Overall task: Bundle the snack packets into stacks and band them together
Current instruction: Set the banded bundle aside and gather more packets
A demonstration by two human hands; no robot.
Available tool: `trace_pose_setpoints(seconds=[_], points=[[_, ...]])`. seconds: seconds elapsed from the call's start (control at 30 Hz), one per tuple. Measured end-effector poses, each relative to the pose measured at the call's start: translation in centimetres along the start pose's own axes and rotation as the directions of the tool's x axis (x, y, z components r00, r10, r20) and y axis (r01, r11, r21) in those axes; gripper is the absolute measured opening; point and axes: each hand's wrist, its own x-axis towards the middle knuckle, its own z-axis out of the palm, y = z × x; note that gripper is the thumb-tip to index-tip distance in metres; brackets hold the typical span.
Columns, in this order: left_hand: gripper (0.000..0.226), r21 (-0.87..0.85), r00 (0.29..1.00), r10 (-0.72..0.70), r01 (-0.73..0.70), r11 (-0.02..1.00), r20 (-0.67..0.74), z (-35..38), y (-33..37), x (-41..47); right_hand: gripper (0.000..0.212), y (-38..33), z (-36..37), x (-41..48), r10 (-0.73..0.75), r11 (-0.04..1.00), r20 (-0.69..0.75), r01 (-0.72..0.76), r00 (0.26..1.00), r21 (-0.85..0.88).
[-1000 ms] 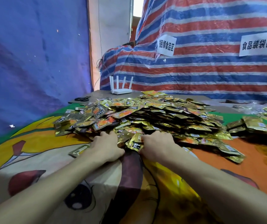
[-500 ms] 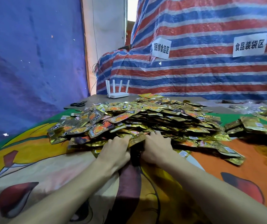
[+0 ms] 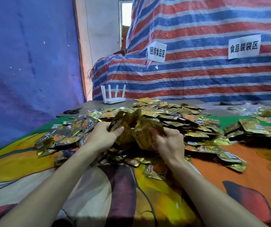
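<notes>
**Tarp corner, packet mountain, one handful held up**

Striped red, white and blue plastic tarp (image 3: pixel 213 76) hangs across the back with two white paper signs (image 3: pixel 156 52) taped on, and a plain blue sheet (image 3: pixel 29 63) closes off the left. Up front is a desk under a bright cartoon-print cloth (image 3: pixel 24 163), mostly buried by a wide heap of gold foil snack packets (image 3: pixel 172 118).

The person has both hands at the near edge of that heap. Left hand (image 3: pixel 101 136) and right hand (image 3: pixel 170 143) are each curled round opposite sides of a loose clump of packets (image 3: pixel 136 128), held just above the heap between them. It's blurry, so I can't tell how many are in it or whether they're squared up. My guess is the two-sided grip is for knocking the edges into line so the clump becomes a proper stack. Slippery foil fans out if you hold it one-handed.

One stray orange-and-gold packet (image 3: pixel 154 172) lies on the cloth just below the right wrist. Off to the right, apart from the main heap, sits a lower second pile of gold packets (image 3: pixel 254 128). Can't tell if those are banded. No bands anywhere I can spot, so banding looks a way off. White four-antenna router (image 3: pixel 113 95) and black scissors (image 3: pixel 73 111) sit at the far left of the desk, away from where the work is happening.
</notes>
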Motion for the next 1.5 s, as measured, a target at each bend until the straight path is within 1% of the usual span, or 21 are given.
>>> trace_pose_setpoints(seconds=[0.1, 0.17, 0.23, 0.33, 0.4, 0.5, 0.6, 0.63, 0.67, 0.73, 0.83, 0.9, 1.0, 1.07, 1.1, 1.17, 1.23, 1.3, 1.37, 1.43, 1.5], points=[[0.026, -0.165, 0.994, 0.013, -0.032, 0.986, -0.111, 0.7, 0.9, 0.4, 0.042, -0.3, -0.3, 0.3, 0.063, 0.979, -0.172, -0.027, 0.983, 0.202], [0.027, -0.206, 0.983, 0.019, -0.057, 0.977, -0.184, 1.5, 1.5, 0.7, 0.041, -0.3, -0.5, 0.6, 0.138, 0.954, -0.202, -0.075, 0.970, 0.291], [0.023, -0.266, 0.975, 0.012, -0.072, 0.961, -0.220, 2.4, 1.9, 1.1, 0.037, 0.0, -0.7, 0.9, 0.196, 0.937, -0.205, -0.122, 0.959, 0.327], [0.031, -0.406, 0.969, -0.044, -0.060, 0.912, -0.242, 3.7, 2.1, 1.7, 0.026, 0.1, -1.0, 1.2, 0.207, 0.924, -0.240, -0.108, 0.949, 0.368], [0.028, -0.477, 0.970, -0.081, -0.039, 0.878, -0.228, 4.5, 2.0, 2.2, 0.017, 0.1, -1.0, 1.4, 0.209, 0.909, -0.270, -0.085, 0.940, 0.408], [0.015, -0.587, 0.985, -0.128, 0.038, 0.808, -0.113, 5.8, 2.2, 2.4, 0.015, -0.1, -0.7, 1.3, 0.211, 0.895, -0.296, -0.062, 0.931, 0.442], [0.014, -0.674, 0.991, -0.131, 0.118, 0.729, 0.031, 7.4, 2.0, 2.1, 0.014, -0.2, -0.3, 1.3, 0.173, 0.890, -0.284, -0.026, 0.943, 0.455], [0.016, -0.701, 0.989, -0.131, 0.139, 0.699, 0.065, 7.7, 2.1, 1.8, 0.012, -0.1, -0.2, 1.2, 0.153, 0.890, -0.274, -0.012, 0.950, 0.457], [0.026, -0.722, 0.988, -0.118, 0.154, 0.674, 0.100, 7.9, 2.1, 1.6, 0.010, 0.0, -0.1, 1.1, 0.135, 0.888, -0.263, 0.001, 0.955, 0.460], [0.034, -0.768, 0.973, -0.054, 0.211, 0.605, 0.224, 8.0, 2.2, 1.0, 0.007, 0.1, 0.1, 1.0, 0.117, 0.890, -0.254, 0.012, 0.960, 0.456], [0.029, -0.798, 0.897, 0.094, 0.331, 0.503, 0.431, 8.0, 2.2, 0.2, 0.007, 0.3, 0.4, 1.0, 0.112, 0.898, -0.264, 0.017, 0.958, 0.441], [0.039, -0.813, 0.872, 0.133, 0.370, 0.450, 0.471, 8.1, 2.3, -0.2, 0.008, 0.2, 0.6, 1.0, 0.114, 0.904, -0.281, 0.017, 0.953, 0.426], [0.077, -0.837, 0.891, 0.054, 0.400, 0.373, 0.451, 8.1, 2.2, -0.2, 0.007, -0.1, 0.8, 0.8, 0.123, 0.905, -0.297, 0.016, 0.947, 0.425], [0.078, -0.842, 0.922, -0.027, 0.363, 0.398, 0.385, 8.3, 2.2, -0.2, 0.024, -0.6, 1.0, 0.5, 0.134, 0.902, -0.294, 0.007, 0.946, 0.432], [0.070, -0.838, 0.939, -0.061, 0.330, 0.434, 0.338, 8.4, 2.2, -0.2, 0.030, -0.8, 1.1, 0.3, 0.131, 0.897, -0.289, 0.011, 0.948, 0.442], [0.042, -0.822, 0.953, -0.094, 0.295, 0.486, 0.287, 8.7, 2.1, -0.2, 0.023, -1.1, 1.3, 0.0, 0.067, 0.887, -0.277, 0.070, 0.958, 0.457], [0.028, -0.821, 0.947, -0.048, 0.301, 0.485, 0.318, 8.9, 2.1, 0.0, 0.009, -1.3, 1.4, -0.4, -0.006, 0.869, -0.222, 0.115, 0.975, 0.482], [0.027, -0.815, 0.931, 0.057, 0.284, 0.505, 0.360, 8.9, 2.0, 0.1, 0.008, -1.5, 1.7, -0.7, -0.035, 0.820, -0.091, 0.080, 0.995, 0.567], [0.033, -0.771, 0.924, 0.099, 0.246, 0.587, 0.369, 9.0, 2.0, 0.3, 0.014, -1.6, 1.8, -0.7, -0.018, 0.760, 0.056, -0.023, 0.998, 0.649], [0.056, -0.714, 0.953, 0.051, 0.188, 0.675, 0.299, 9.3, 2.1, 0.4, 0.029, -1.9, 1.7, -0.6, 0.041, 0.697, 0.148, -0.135, 0.988, 0.704], [0.080, -0.687, 0.979, 0.012, 0.134, 0.714, 0.204, 9.5, 2.0, 0.5, 0.039, -2.1, 1.5, -0.7, 0.089, 0.635, 0.201, -0.211, 0.976, 0.743]])
